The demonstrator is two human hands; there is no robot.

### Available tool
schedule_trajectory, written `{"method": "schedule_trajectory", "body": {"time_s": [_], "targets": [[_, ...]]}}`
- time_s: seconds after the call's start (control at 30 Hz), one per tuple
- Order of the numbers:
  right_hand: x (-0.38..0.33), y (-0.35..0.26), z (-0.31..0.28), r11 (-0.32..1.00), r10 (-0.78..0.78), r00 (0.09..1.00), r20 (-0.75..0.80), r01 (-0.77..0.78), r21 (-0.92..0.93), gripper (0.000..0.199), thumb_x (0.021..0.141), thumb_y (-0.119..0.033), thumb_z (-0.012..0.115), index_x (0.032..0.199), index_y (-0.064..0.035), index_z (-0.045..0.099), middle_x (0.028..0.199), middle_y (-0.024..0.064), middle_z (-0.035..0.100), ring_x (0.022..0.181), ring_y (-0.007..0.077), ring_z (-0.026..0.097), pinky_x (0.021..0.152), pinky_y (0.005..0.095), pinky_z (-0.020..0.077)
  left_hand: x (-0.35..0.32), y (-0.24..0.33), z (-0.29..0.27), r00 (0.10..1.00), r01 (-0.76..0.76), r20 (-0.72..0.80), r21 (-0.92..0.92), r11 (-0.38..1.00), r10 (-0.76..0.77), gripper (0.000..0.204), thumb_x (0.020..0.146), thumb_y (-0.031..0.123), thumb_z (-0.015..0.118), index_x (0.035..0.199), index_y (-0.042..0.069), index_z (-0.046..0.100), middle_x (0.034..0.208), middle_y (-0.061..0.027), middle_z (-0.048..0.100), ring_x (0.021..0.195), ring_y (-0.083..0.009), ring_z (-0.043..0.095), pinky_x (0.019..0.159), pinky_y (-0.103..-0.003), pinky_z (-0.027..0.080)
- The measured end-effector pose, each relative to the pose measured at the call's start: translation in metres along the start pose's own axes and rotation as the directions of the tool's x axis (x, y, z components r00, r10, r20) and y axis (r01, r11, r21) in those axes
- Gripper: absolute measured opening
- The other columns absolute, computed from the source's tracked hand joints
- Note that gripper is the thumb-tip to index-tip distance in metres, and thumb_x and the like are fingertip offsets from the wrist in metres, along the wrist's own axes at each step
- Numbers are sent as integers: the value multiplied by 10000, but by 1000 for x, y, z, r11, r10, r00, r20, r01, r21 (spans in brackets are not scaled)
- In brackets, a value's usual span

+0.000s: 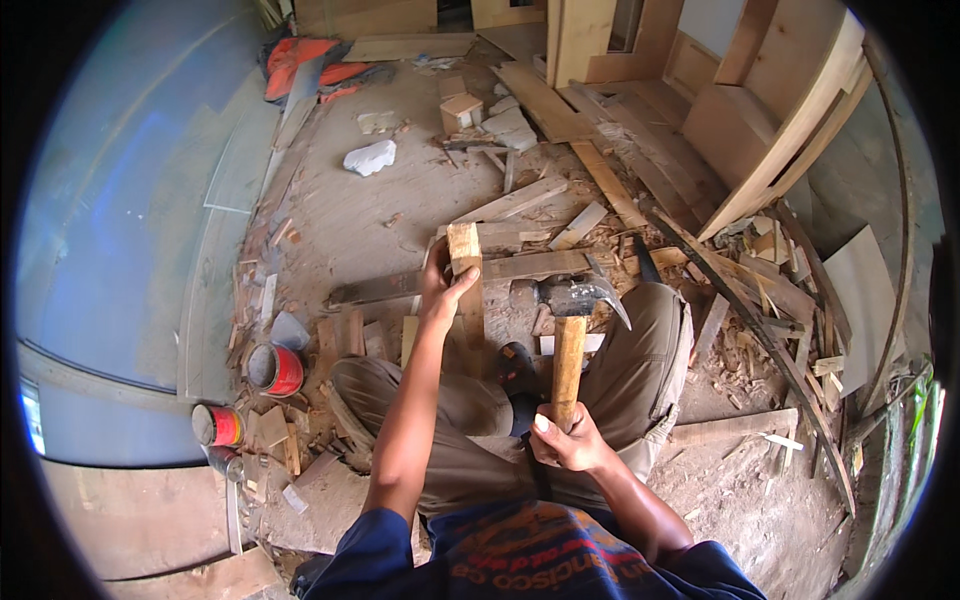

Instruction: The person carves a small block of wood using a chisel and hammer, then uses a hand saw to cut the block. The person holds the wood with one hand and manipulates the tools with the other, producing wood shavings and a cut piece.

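Observation:
My left hand (446,284) is wrapped round the upper part of a wooden block (464,243), a squared length of timber held upright between my knees. Its pale, rough top end faces up, and its lower end is partly hidden. In my right hand (572,442) is a claw hammer (569,350), gripped low on its wooden handle. The dark metal head is raised, with the flat face toward the block and the curved claw pointing right. A gap separates the hammer head from the block. Behind both lies a long timber plank (520,265) on the ground.
Two red cans (275,371) stand at my left among wood scraps. A long dark strip of wood (760,345) slants across the right side. Wooden frames (790,110) lean at the far right; a white lump (370,158) and a red-orange sheet (297,62) lie farther off.

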State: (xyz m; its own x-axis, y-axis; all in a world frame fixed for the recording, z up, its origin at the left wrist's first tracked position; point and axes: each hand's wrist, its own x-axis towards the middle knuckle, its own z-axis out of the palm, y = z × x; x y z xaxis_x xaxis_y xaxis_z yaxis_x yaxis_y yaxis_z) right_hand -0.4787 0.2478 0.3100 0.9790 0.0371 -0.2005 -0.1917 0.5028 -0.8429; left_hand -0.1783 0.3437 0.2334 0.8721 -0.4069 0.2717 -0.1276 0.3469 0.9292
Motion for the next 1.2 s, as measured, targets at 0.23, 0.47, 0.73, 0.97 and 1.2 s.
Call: {"method": "schedule_trajectory", "body": {"time_s": [0.23, 0.47, 0.73, 0.97, 1.2], "targets": [[7, 11, -17, 983, -166, 985, -55, 161, -83, 444, 1023, -219, 683, 669, -107, 440, 596, -71, 402, 517, 36, 355, 452, 271, 292, -5, -19, 1, 1000, 26, 10, 0, 1000, -26, 762, 795, 17, 845, 1438, 28, 436, 1303, -105, 586, 1199, -204, 581, 1041, -356, 469], [7, 12, -32, 904, -243, 963, -119, 181, -388, 350, 988, -196, 719, 727, -55, 534, 631, -10, 481, 605, 107, 443, 545, 312, 373, -18, -37, 8, 995, 98, 30, -24, 995, -97, 773, 770, 1, 869, 1417, 29, 447, 1291, -90, 590, 1180, -191, 590, 1039, -362, 482], [15, 8, -35, 697, -468, 882, -45, 337, -633, 270, 1016, -143, 666, 808, -53, 519, 727, 14, 499, 685, 125, 456, 617, 328, 407, -21, -50, 11, 998, 54, 21, -91, 994, -52, 764, 764, -16, 867, 1402, 40, 449, 1291, -82, 577, 1175, -190, 589, 1023, -366, 490], [30, 22, -24, 857, -231, 901, -367, 10, -516, 286, 1079, -266, 573, 898, -48, 534, 680, -56, 489, 560, 38, 431, 496, 236, 364, -20, -74, 18, 999, -11, 30, -31, 999, 12, 855, 733, 61, 925, 1423, 42, 420, 1319, -112, 581, 1241, -226, 560, 1072, -394, 460], [47, -115, -2, 682, -570, 805, -165, 352, -641, 660, 1052, -651, 330, 919, -46, 559, 638, -27, 497, 485, 56, 453, 406, 225, 320, -33, -90, 15, 1000, -22, -3, 86, 996, 22, 802, 735, 85, 930, 1386, 36, 465, 1271, -105, 620, 1193, -218, 597, 1036, -381, 481]]}}
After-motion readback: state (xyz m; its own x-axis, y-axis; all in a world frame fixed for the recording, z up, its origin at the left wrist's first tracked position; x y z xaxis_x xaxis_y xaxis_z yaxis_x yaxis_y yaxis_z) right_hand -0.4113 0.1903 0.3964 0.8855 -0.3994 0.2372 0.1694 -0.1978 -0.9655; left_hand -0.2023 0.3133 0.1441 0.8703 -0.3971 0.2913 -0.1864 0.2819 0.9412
